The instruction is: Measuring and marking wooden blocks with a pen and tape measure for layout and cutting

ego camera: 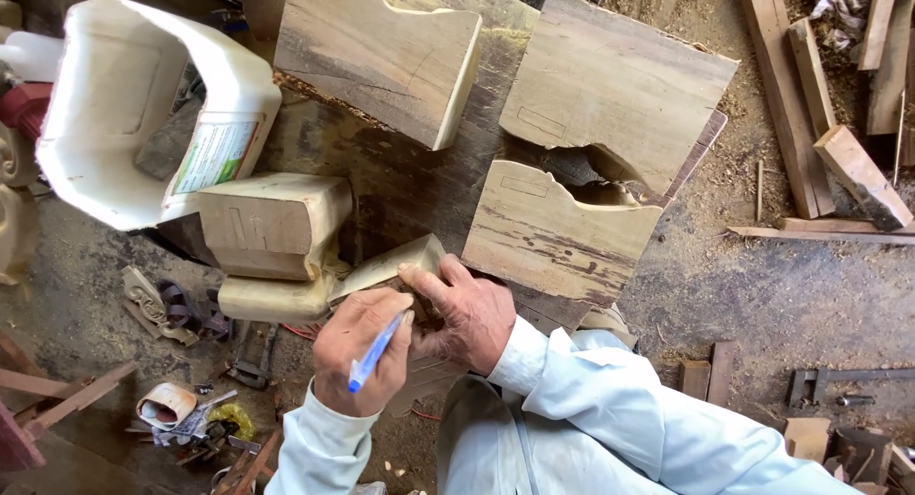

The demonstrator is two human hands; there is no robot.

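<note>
Wood everywhere: pale, rough-sawn blocks on a dark worn bench top (410, 185), sawdust all over the dirt floor.
Pen direction: the blue pen (375, 353) has its long axis on a diagonal, upper end aimed up-right at the small wood block (391, 263), lower end pointing down-left toward the person's sleeve.
Pen vs grip: it runs across the left hand (360, 350), pinched between thumb and fingers, both ends poking out of the fist. So that hand is closed tight on the pen.
Right hand: the right hand (464, 311) is just beside the left one, fingers curled and pressing on the small wood block, pinning it at the near bench edge. Can't tell if it fully wraps the block.
Block shape: wedge-like, smooth pale top face, tilted, its long side running up-right.
Bigger pieces: three big curved-cut slabs (562, 233) lie further back, grey-tan faces with faint pencil rectangles, bark-rough edges.
Left of hands: two stacked rounded blocks (272, 223), chunky, cream coloured.
Plastic: a white cut-open jug (133, 104) sits at the left, well apart from both hands.
</note>
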